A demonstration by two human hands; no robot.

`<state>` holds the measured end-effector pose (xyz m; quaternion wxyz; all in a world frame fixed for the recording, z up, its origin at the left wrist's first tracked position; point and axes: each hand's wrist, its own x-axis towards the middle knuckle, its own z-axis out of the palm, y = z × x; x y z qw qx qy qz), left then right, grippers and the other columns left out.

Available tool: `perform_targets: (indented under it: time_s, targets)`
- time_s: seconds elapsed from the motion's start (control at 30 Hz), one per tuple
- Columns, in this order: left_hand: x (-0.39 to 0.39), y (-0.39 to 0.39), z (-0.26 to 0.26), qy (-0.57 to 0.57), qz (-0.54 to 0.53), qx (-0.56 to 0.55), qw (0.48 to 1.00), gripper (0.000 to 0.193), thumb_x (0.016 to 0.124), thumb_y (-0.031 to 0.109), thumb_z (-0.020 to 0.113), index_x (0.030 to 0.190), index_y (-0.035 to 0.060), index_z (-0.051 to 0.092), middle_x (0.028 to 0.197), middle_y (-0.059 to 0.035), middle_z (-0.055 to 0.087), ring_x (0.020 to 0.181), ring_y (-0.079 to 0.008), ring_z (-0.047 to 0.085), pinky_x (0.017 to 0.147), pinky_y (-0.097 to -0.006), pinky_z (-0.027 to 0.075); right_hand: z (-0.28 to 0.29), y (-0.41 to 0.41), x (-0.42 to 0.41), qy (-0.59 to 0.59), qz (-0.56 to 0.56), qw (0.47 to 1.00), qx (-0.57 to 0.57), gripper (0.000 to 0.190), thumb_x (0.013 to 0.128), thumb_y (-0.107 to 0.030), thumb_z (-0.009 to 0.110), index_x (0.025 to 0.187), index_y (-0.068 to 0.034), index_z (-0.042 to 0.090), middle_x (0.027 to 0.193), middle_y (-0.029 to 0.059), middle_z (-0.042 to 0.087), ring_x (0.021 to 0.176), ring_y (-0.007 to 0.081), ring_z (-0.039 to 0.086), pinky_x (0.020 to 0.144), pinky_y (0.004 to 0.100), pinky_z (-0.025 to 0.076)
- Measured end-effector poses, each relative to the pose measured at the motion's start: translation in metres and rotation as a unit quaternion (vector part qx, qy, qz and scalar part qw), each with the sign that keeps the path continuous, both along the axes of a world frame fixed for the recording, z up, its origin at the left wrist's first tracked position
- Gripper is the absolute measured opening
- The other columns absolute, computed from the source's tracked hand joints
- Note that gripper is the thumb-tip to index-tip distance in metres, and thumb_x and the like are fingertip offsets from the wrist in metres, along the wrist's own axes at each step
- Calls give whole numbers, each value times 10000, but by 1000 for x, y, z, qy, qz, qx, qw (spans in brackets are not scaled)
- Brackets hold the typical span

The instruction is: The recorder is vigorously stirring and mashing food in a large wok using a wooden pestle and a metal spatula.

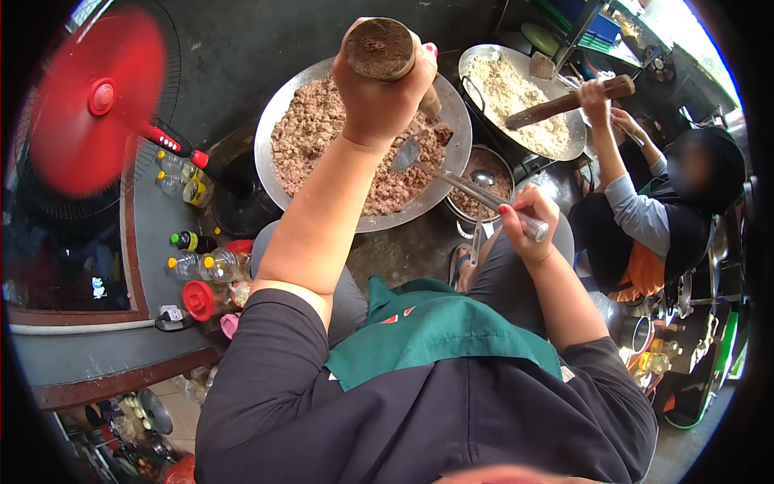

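My left hand (378,106) is wrapped around a thick wooden pestle (380,51), raised over a wide metal wok (266,160). The pestle's lower part shows beside my wrist and slants toward the food. Brown, crumbly food (308,139) fills much of the wok; my forearm hides some of it. In my right hand (529,218) is the metal handle of a spatula (471,189), whose blade rests on the food near the wok's right side. Just below that handle stands a smaller pot (511,172) with similar brown food and a metal ladle (482,178).
To the right, a co-worker (641,212) holds a wooden pestle (568,106) over another wok (571,142) of pale crumbly food (502,85). A red fan (100,97) spins at left. Plastic bottles (184,265) and a red-lidded jar (199,300) stand left of my legs.
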<state>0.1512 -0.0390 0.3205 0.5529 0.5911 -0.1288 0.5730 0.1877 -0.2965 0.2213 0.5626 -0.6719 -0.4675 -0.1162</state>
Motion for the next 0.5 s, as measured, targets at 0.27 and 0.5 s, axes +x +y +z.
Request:
perform_targets:
  time_s: [0.27, 0.5]
  targets:
    - [25, 27, -79, 102, 131, -16, 986, 144, 724, 41, 688, 776, 64, 555, 743, -13, 625, 673, -100, 597, 672, -246, 488, 2, 11, -3, -1, 14, 1000, 0, 227, 696, -59, 702, 657, -38, 479, 586, 40, 451, 473, 112, 392, 440, 239, 297]
    - [17, -2, -23, -34, 58, 17, 998, 197, 679, 51, 709, 787, 65, 545, 678, -30, 599, 614, -114, 591, 608, -247, 478, 1, 3, 3, -4, -10, 1000, 7, 230, 695, -64, 703, 660, -37, 477, 576, 45, 440, 468, 111, 385, 438, 242, 289]
